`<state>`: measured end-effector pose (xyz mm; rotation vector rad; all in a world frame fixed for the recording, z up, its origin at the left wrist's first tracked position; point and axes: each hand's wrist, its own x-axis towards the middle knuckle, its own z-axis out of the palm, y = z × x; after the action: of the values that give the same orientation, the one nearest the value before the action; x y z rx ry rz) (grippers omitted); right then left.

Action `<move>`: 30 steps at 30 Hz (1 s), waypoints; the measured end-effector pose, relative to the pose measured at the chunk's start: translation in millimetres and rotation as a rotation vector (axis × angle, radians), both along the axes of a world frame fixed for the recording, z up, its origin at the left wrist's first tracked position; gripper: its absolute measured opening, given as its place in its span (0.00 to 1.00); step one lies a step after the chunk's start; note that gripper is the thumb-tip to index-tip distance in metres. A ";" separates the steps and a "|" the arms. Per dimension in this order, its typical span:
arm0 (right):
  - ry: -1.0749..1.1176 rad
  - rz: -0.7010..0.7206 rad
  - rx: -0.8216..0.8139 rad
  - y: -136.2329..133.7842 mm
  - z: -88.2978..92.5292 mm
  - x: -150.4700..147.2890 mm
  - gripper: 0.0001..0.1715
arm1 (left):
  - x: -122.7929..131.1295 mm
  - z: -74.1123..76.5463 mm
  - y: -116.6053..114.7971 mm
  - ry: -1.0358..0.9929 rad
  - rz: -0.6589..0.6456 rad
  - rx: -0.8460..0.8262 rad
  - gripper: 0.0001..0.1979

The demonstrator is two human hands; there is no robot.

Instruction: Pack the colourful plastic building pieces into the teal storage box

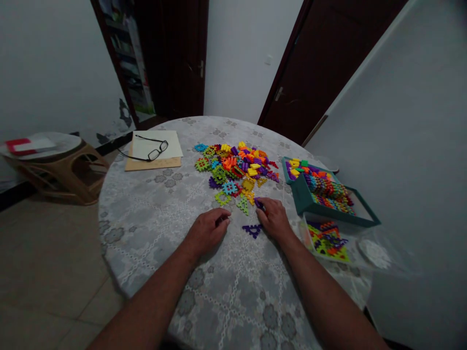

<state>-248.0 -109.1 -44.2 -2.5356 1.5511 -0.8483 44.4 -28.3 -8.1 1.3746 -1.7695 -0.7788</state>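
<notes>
A heap of colourful plastic interlocking pieces point(235, 167) lies on the round table point(156, 214) with a grey patterned cloth. My left hand point(208, 229) rests knuckles-up on the cloth with fingers curled, and something dark shows under the fingertips. My right hand point(273, 218) lies just right of it, fingers pinched on a purple piece point(260, 204) at the near edge of the heap. Between the hands a purple heart-shaped piece point(252, 229) lies flat. A green triangular piece point(243, 205) sits just beyond it.
A teal box point(302, 197) with stacked pieces stands right of the heap, and a clear bag of pieces point(326, 240) lies in front of it. Glasses point(153, 151) rest on papers at the far left. A low wicker stool point(62, 167) stands left; doors are behind.
</notes>
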 end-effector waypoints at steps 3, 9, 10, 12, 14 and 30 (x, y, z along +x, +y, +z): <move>-0.044 0.003 0.001 -0.7 -0.2 -1.2 0.19 | 0.0 -1.8 0.1 -0.002 0.006 0.000 0.12; -0.155 -0.089 0.006 3.7 3.1 -0.3 0.18 | -0.1 -3.6 1.4 0.001 0.001 -0.012 0.12; -0.182 -0.115 0.013 4.2 3.8 -0.2 0.18 | -0.1 -3.6 1.5 0.000 0.001 -0.015 0.12; -0.233 -0.149 0.030 4.7 5.2 0.0 0.20 | -0.1 -4.0 1.4 -0.001 0.007 -0.019 0.12; -0.273 -0.154 0.047 5.2 6.6 0.5 0.21 | 0.2 -4.8 0.9 -0.005 0.010 -0.023 0.12; -1.292 -0.379 0.194 -17.3 6.0 -7.0 0.21 | 2.2 -1.1 0.0 -0.036 0.030 0.021 0.14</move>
<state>-255.1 -126.4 -38.2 -0.9961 1.4111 -1.7201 46.6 -28.3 -9.1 1.4336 -1.7692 -0.7630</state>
